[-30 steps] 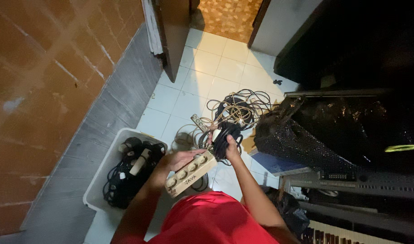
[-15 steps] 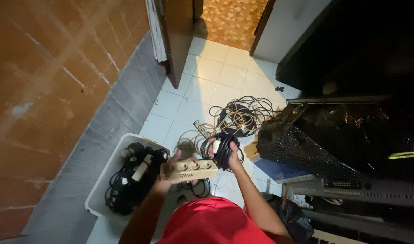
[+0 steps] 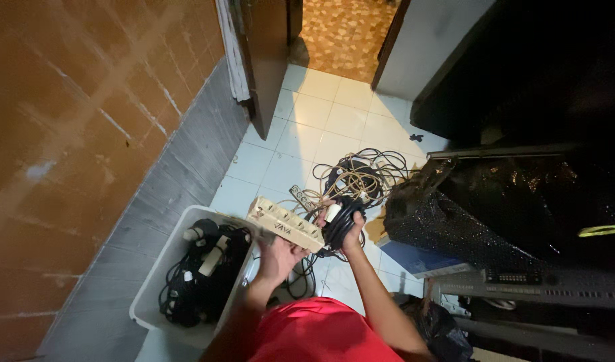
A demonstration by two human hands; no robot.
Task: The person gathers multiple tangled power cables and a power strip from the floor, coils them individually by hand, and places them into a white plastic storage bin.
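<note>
Two hands, power strip [image 3: 285, 224], coiled cable [image 3: 339, 224]

The scene is seen through a single camera worn on the head, pointed steeply down over a red-clad chest at the left hand [image 3: 278, 257] and right hand [image 3: 351, 234], which are held close below the lens. The white tiled floor [image 3: 324, 137] is looked at from standing height, with the brown wall [image 3: 73, 127] taken in on the left and the open doorway [image 3: 344, 33] at the top. No second view is supplied, so no overlap is shared.
</note>
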